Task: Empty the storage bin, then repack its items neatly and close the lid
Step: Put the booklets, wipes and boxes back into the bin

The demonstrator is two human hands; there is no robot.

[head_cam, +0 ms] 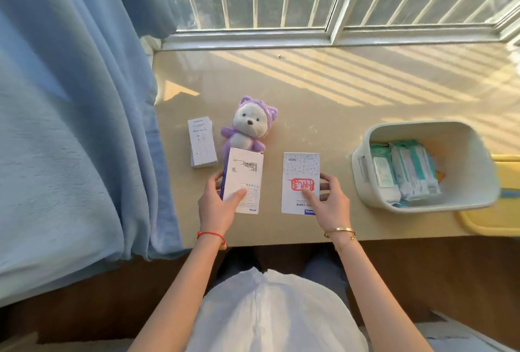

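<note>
- Your left hand [218, 201] grips a white box with a barcode label [244, 180], thumb on the top face, fingers wrapped round its left edge. The box is tilted, its far end just in front of the plush toy [247, 128].
- Your right hand [326, 199] holds a second white box with a red stamp [300, 181], forefinger on the top face, the other fingers on its right edge. Whether it rests flat on the table [309, 92] or is lifted, can't tell.
- The two boxes sit side by side, apart, near the table's front edge.
- Storage bin [425, 166] is well to your right, open. Wrapped packs [405, 171] are still inside it.
- Yellow lid [489, 222] lies under and beside the bin at the right edge.
- A small white box [202, 142] lies flat left of the plush toy, near the blue curtain [70, 126].
</note>
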